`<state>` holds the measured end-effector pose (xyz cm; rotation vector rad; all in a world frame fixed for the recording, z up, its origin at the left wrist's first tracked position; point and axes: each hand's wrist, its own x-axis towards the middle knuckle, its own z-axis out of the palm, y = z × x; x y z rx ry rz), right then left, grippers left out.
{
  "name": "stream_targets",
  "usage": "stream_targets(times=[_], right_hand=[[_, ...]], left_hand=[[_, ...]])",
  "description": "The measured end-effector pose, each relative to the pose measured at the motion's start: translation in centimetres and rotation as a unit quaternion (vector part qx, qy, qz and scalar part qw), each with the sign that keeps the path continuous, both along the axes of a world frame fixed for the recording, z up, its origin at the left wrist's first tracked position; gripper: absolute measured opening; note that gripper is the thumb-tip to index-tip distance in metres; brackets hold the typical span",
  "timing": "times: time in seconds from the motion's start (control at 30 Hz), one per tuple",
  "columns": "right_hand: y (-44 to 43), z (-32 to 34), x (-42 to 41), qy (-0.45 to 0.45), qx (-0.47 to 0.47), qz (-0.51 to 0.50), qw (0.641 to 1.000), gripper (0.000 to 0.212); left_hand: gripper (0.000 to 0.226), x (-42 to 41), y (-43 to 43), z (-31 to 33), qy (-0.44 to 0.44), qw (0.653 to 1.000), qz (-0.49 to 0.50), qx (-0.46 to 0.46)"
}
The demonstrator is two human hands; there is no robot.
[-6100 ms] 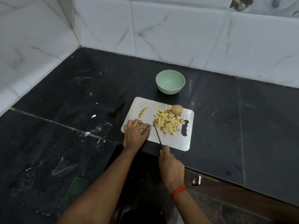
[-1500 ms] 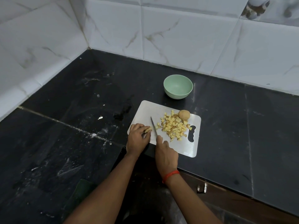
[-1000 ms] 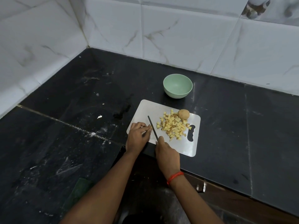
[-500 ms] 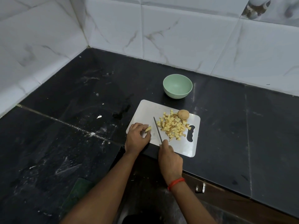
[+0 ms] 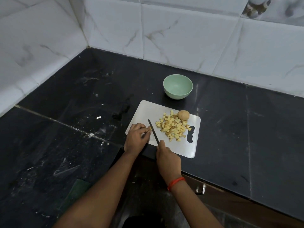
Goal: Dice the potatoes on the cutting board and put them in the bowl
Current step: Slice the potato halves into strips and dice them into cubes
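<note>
The left hand (image 5: 137, 136) lies knuckles up on the near left corner of the cutting board (image 5: 186, 148), with its forearm coming in from the lower left. Its fingers are curled, and their tips pin a small yellow potato piece (image 5: 150, 128) to the board. Most of that piece is hidden under them.

The right hand (image 5: 167, 159) sits at the board's near edge, its forearm rising from the bottom of the view. It is clenched around the handle of a knife (image 5: 153, 131), with one finger reaching forward to the base of the blade. The handle itself is hidden in the fist. The dark, narrow blade points away and to the left, just to the right of the left fingertips. Whether its edge touches the board cannot be told. A red thread band (image 5: 176, 182) circles the right wrist.

A heap of diced potato (image 5: 172, 129) lies in the middle of the board, to the right of the blade. A whole unpeeled potato (image 5: 183, 115) touches the heap's far edge. The pale green bowl (image 5: 177, 95) stands on the black counter (image 5: 230, 129) just beyond the board, and no potato shows in it.

A tile (image 5: 256, 7) at the top right of the white marbled wall carries a printed motif, too blurred to make out.
</note>
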<state>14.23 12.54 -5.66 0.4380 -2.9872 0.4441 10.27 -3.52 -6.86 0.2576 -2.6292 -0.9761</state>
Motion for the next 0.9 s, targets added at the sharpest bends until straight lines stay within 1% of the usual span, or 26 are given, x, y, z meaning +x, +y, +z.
stream_targets(times=[0.2,0.27,0.33,0.4,0.43,0.47,0.53,0.67,0.9], right_hand=[[-1.4,0.6,-0.7,-0.009,0.045,0.014,0.999,0.046],[-0.7,0.3,0.0,-0.006,0.057,0.021,0.998,0.049],[0.5,0.0,1.1,-0.011,0.075,0.014,0.997,0.04],[1.3,-0.1,1.2,-0.004,0.039,-0.03,0.999,0.027],[1.5,-0.1,1.0,0.002,0.018,-0.049,0.999,0.024],[1.6,-0.1,0.9,0.008,0.004,-0.053,0.999,0.022],[1.6,-0.4,0.8,0.017,-0.013,-0.03,0.999,0.02],[1.7,-0.8,0.7,0.027,-0.032,-0.012,0.999,0.019],[1.5,-0.6,0.5,-0.009,-0.002,0.028,1.0,0.017]], left_hand=[[0.024,0.0,-0.2,-0.2,-0.011,1.0,-0.006,0.012],[0.022,-0.1,-0.2,-0.3,-0.005,1.0,0.0,0.021],[0.02,0.1,-0.1,-0.2,0.003,1.0,0.005,0.029],[0.024,0.1,-0.1,-0.2,0.016,0.999,0.011,0.036],[0.027,0.2,-0.1,-0.2,0.02,0.999,0.013,0.038],[0.029,0.2,-0.1,-0.2,0.023,0.999,0.011,0.036],[0.031,0.3,0.1,-0.1,0.027,0.999,0.004,0.025],[0.032,0.3,0.0,-0.2,0.024,1.0,-0.001,0.019],[0.027,0.4,0.0,-0.2,0.023,1.0,-0.012,0.014]])
